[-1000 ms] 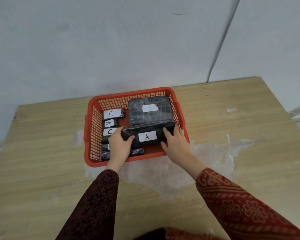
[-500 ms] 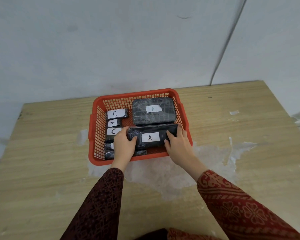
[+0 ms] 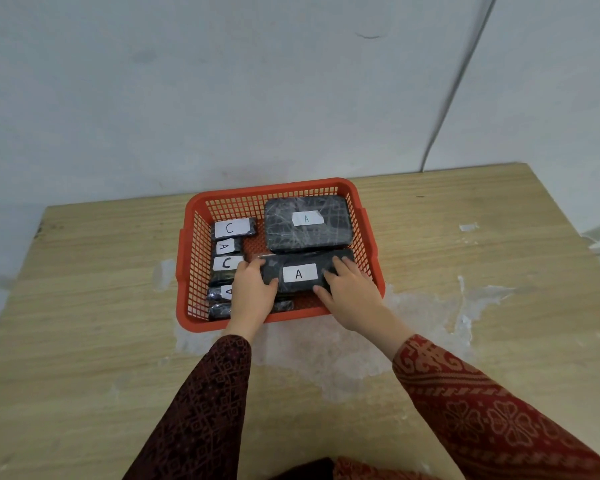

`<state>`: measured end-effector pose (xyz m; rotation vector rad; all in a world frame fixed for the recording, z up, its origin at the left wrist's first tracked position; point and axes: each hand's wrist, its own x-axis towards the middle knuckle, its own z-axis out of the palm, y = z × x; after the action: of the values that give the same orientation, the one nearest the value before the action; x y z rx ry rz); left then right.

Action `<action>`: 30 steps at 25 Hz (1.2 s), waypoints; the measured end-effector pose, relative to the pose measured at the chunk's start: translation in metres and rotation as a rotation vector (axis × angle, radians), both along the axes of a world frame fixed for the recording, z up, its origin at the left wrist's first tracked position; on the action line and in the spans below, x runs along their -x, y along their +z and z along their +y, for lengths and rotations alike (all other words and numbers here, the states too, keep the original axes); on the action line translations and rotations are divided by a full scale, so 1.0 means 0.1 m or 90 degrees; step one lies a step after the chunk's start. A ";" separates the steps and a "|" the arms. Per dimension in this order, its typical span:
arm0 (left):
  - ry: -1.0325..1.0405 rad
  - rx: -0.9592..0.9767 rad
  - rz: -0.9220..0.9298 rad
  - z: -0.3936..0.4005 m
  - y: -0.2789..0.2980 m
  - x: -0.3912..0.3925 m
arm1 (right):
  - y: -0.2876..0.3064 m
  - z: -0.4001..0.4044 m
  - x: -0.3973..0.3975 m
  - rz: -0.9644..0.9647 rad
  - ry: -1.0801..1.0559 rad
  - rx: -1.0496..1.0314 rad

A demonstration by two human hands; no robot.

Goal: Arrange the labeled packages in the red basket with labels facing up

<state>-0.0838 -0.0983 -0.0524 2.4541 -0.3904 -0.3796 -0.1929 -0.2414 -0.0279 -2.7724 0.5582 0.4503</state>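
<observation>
A red mesh basket sits on the wooden table. A long black package labelled A lies in its near right part, label up. My left hand grips its left end and my right hand grips its right end. Behind it lies a large black package labelled A, label up. Along the basket's left side runs a column of small black packages: one labelled C, one labelled A, another C, and lower ones partly hidden by my left hand.
The wooden table has a pale worn patch in front of the basket. A grey wall rises right behind the table. A thin cable runs down the wall at the right.
Both hands have stayed on the long A package while it settled a little lower and flatter in the basket. The view has tilted up slightly.
</observation>
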 end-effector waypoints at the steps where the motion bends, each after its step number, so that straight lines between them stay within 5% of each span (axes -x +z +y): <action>1: 0.003 0.001 0.002 0.00 -0.01 -0.01 | 0.00 0.05 0.04 0.002 0.004 0.007; 7: -0.118 -0.028 -0.153 0.03 0.10 0.04 | -0.02 0.05 0.03 0.092 -0.006 -0.023; 13: -0.317 -0.193 -0.086 0.19 0.21 0.19 | -0.09 -0.04 -0.01 0.122 0.025 -0.047; 22: -0.153 -0.148 -0.106 0.87 0.30 0.05 | -0.02 -0.01 0.17 -0.015 0.070 -0.021; 30: -0.279 -0.282 -0.131 0.97 0.33 0.19 | 0.10 0.17 0.34 -0.011 0.173 0.045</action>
<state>-0.1027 -0.0017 -0.0191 2.8379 -1.0385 -0.4304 -0.2274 -0.2243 -0.0182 -2.9297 0.1966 0.4701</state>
